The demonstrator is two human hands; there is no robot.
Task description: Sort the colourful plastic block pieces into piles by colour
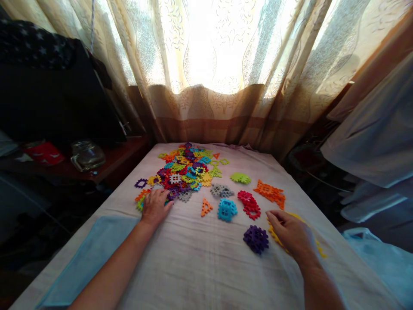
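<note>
My left hand rests at the near left edge of a heap of colourful plastic building pieces, its thumb apart and its fingertips over a few pieces. On the right, my right hand is over the yellow pieces, its fingers curled and pressed together; what they pinch, if anything, is hidden. Close beside it lies a small purple stack. Red pieces, blue pieces, orange pieces, grey pieces and green pieces lie in separate groups. One orange triangle lies alone.
A pale sheet covers the work surface. At its left is a light blue cloth. A dark screen and a glass jar stand on the left. Curtains hang behind; a plastic bag is at right.
</note>
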